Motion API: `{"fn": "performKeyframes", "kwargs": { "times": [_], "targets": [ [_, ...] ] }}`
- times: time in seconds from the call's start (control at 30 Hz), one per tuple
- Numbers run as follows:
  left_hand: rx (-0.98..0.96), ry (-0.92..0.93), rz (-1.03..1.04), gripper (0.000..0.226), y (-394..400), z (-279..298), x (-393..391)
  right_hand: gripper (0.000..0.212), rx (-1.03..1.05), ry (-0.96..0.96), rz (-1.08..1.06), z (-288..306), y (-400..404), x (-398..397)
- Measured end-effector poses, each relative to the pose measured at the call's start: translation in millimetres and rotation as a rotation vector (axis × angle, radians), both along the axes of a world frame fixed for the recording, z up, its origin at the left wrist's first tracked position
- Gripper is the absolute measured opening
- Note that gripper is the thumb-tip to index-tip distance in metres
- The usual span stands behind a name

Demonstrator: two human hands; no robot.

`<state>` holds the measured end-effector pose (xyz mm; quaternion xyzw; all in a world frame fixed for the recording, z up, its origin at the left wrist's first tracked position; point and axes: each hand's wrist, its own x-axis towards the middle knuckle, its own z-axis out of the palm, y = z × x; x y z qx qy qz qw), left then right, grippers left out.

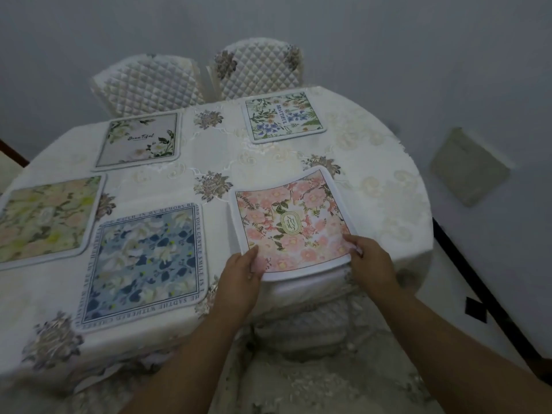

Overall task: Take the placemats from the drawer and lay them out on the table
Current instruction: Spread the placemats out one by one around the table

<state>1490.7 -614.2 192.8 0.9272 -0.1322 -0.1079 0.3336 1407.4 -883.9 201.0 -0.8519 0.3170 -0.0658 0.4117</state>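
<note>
A pink floral placemat point(294, 225) hangs bowed over the near right edge of the table point(388, 186). My left hand point(242, 276) pinches its near left corner, thumb on top. Its near right corner is pinched by my right hand point(372, 261). Several other placemats lie flat on the white embroidered tablecloth: a blue floral one point(143, 264) at the near left, a green and peach one point(44, 216) at the far left, a grey one point(139, 140) at the back left, and a white one with blue flowers point(282, 116) at the back right.
Two chairs with quilted white covers point(257, 70) stand behind the table against the wall. Another covered chair point(304, 321) is tucked under the table's near edge below my hands. A grey panel point(469, 168) sits on the wall at right. The drawer is out of view.
</note>
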Motion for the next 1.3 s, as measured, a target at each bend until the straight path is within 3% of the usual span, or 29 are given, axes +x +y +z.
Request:
{"fn": "performKeyframes", "kwargs": {
  "times": [0.13,0.33,0.5,0.6,0.67,0.77,0.87,0.97,1.1,1.2,1.3],
  "targets": [
    [0.009,0.013,-0.028,0.054,-15.0,-7.4,-0.2,0.036,0.004,-0.040,0.038,-14.5,-16.3,0.6],
    [-0.019,0.174,0.285,0.064,-31.9,-35.1,-15.2,0.036,0.001,0.072,0.121,-46.3,-52.6,2.2],
    [-0.010,0.125,0.370,0.057,-37.9,-46.5,-21.0,0.036,-0.077,0.090,0.245,-54.2,-76.1,3.5],
    [0.263,-0.070,0.238,0.061,-52.0,-42.8,-24.4,0.037,-0.274,0.079,0.236,-51.4,-75.0,5.8],
    [0.281,-0.165,0.059,0.056,-74.0,-37.1,-25.5,0.044,-0.445,0.047,0.389,-46.4,-57.2,13.1],
    [0.335,-0.141,-0.220,0.057,-113.7,-42.3,-23.2,0.051,-0.384,0.068,0.725,-55.3,-24.9,29.0],
    [0.413,-0.088,-0.293,0.060,-124.8,-62.1,-21.5,0.061,-0.430,0.168,0.826,-80.7,-19.7,29.4],
    [0.489,-0.134,-0.263,0.060,-107.7,-75.5,-20.2,0.060,-0.544,0.167,0.788,-90.0,-37.3,17.1],
    [0.507,-0.044,-0.134,0.064,-79.3,-76.6,-7.8,0.064,-0.545,0.229,0.644,-92.4,-71.1,3.2],
    [0.528,-0.020,-0.087,0.069,-69.8,-72.2,1.6,0.070,-0.532,0.137,0.567,-75.1,-81.9,8.3],
    [0.474,-0.105,-0.064,0.070,-85.0,-61.4,32.3,0.052,-0.424,0.024,0.490,-58.5,-74.2,54.5]
  ]
}}
